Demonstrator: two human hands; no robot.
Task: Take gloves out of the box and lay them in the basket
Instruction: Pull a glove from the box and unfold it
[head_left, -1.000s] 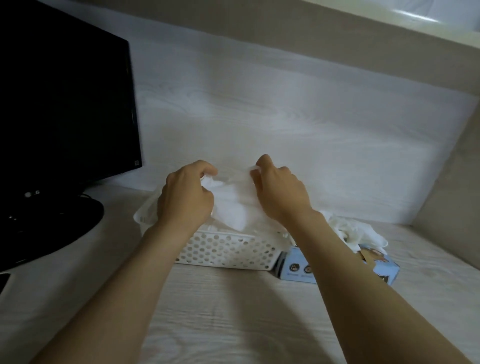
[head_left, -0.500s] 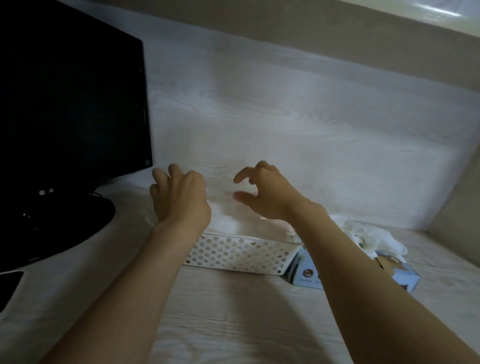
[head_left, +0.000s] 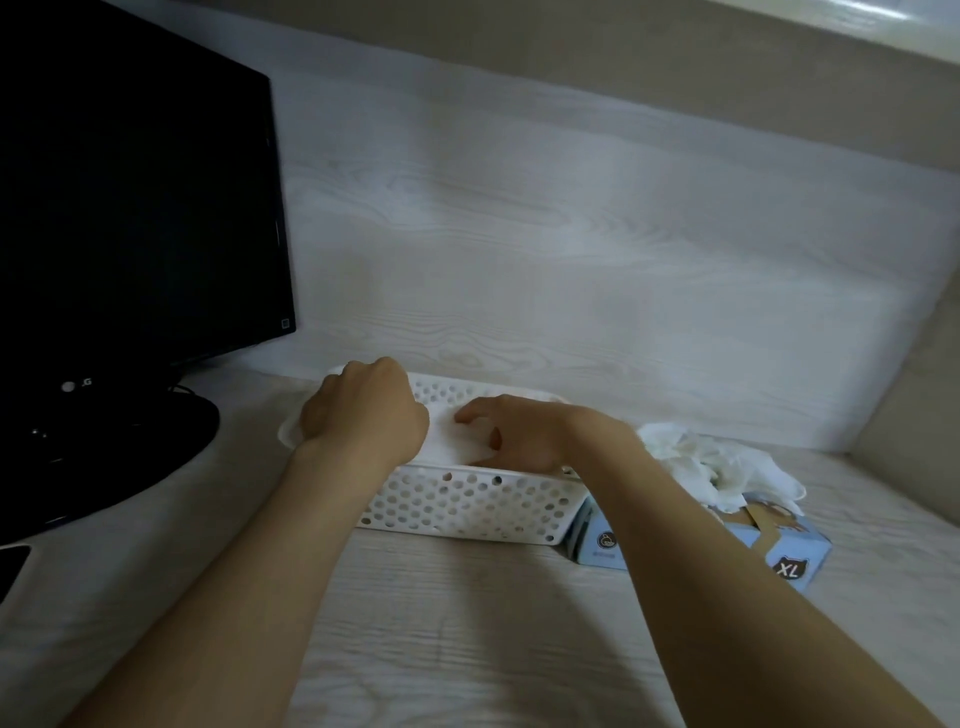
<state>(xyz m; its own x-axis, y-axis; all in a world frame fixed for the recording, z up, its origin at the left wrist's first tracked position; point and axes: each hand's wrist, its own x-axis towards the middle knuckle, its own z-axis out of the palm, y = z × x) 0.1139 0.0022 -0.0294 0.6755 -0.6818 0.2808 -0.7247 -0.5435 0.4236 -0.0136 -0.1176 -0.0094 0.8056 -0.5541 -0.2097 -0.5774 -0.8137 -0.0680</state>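
Pressing the glove (head_left: 448, 437) flat so it settles inside the basket (head_left: 467, 505), right hand (head_left: 524, 437) loosely spread, left hand (head_left: 364, 420) curled, its hold impossible to tell

White perforated plastic basket (head_left: 467, 506) on pale wood-grain desk (head_left: 441, 623), blue cardboard glove box (head_left: 795, 558) just right of it, black flat monitor (head_left: 130, 208) at left.

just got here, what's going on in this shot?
A person is laying a white glove in the white perforated basket. The right hand touches it with spread fingers. The left hand sits on its left end, fingers hidden, where the glove hangs over the rim. The blue glove box stands right of the basket, more gloves bunched from its opening. A dark monitor stands at left.
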